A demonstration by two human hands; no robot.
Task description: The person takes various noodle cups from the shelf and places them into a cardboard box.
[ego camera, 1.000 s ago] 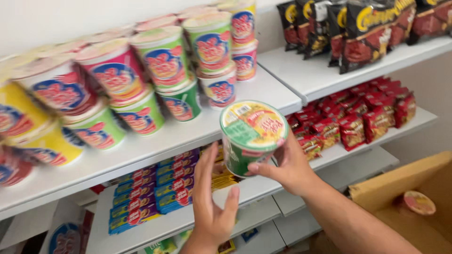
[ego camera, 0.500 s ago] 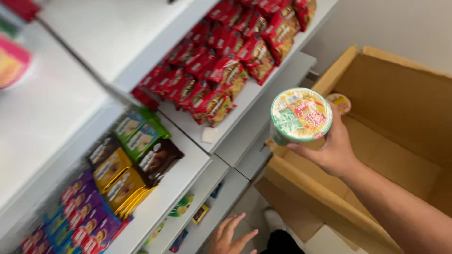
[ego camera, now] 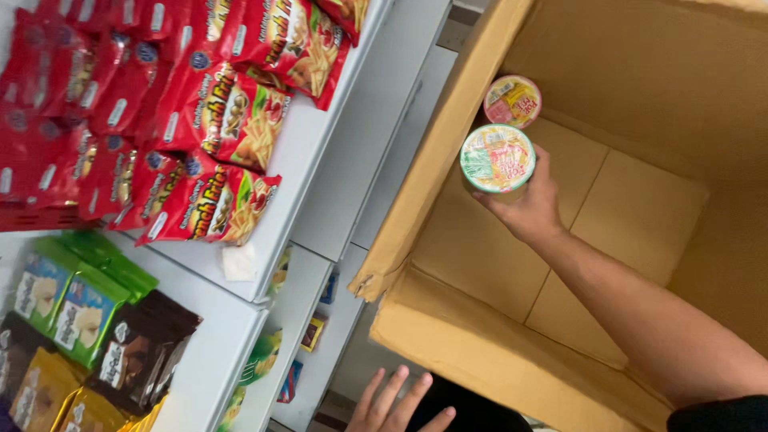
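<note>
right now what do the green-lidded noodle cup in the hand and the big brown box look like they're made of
Round green-lidded noodle cup, held by the right hand: probably paper or foam with a glossy printed foil-like lid; the sheen suggests it, the body is mostly hidden. Big brown box: matte corrugated cardboard, judging by its thick folded flaps and creased floor panels.

Single head view, steeply downward, close, seemingly tilted

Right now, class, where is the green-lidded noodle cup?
In the head view, the green-lidded noodle cup is held by the right hand inside the cardboard box, beside a yellow-lidded cup.
</note>
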